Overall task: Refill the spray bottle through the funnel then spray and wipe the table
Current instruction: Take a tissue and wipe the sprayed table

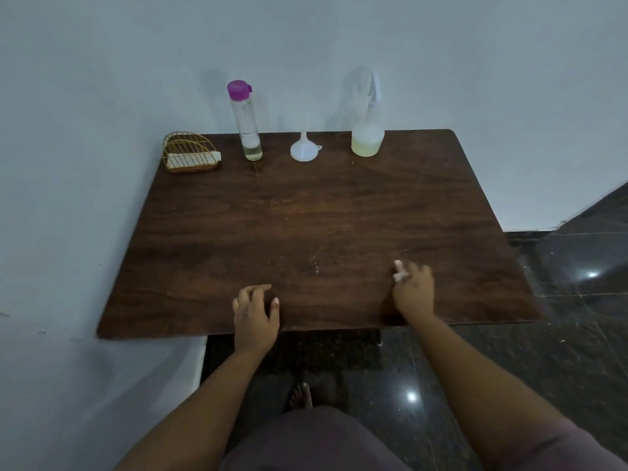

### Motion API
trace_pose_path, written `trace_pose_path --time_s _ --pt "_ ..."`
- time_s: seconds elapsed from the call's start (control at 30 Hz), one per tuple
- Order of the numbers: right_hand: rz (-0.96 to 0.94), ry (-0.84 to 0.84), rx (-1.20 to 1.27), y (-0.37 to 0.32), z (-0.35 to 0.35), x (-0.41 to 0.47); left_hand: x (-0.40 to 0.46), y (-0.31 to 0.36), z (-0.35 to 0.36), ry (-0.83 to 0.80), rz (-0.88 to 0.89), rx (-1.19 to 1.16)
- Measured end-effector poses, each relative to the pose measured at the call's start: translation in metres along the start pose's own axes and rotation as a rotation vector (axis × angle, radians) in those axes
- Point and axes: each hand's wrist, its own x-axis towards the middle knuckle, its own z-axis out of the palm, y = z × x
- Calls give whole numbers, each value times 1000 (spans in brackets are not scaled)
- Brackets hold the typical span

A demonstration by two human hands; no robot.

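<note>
A clear spray bottle (pixel 368 130) with pale yellow liquid in its base stands at the back right of the dark wooden table (pixel 306 215). A white funnel (pixel 303 149) rests upside down, spout up, at the back middle. Left of it stands a tall clear bottle (pixel 247 129) with a purple cap and a little liquid. My left hand (pixel 255 312) hovers at the table's near edge, fingers apart and empty. My right hand (pixel 413 288) rests over the near right part, fingers loose, holding nothing. Both hands are far from the bottles.
A gold wire holder (pixel 189 153) with white paper napkins stands at the back left corner. White walls run behind and left of the table. Dark glossy floor tiles (pixel 560 317) lie to the right. My bare foot (pixel 300 396) shows under the near edge.
</note>
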Motion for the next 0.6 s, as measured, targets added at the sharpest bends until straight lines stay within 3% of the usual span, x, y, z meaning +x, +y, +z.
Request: trace_pose_path --time_s 0.03,0.1,0.17,0.27,0.3,0.37,0.47,0.53,0.6 --pt "55 15 -76 4 -5 10 -5 1 2 2 0 -18" --pt "-24 -7 -195 -5 3 4 -13 3 5 10 -12 -66" --pt "-291 -141 -238 -24 32 -34 -20 5 8 16 -43 -128" --pt "-847 -510 -233 -51 78 -119 -28 4 9 39 -133 -231" --pt "-931 -586 -193 -53 83 -135 -28 3 8 50 -151 -253" --pt "-847 -548 -30 -57 77 -126 -26 3 5 53 -135 -266" --pt "-413 -167 170 -55 33 -51 -16 7 3 45 -97 -252" --pt "-149 30 113 -38 -5 15 -8 12 3 45 -103 -261" --pt "12 82 -61 -18 -31 64 2 16 3 44 -110 -274"
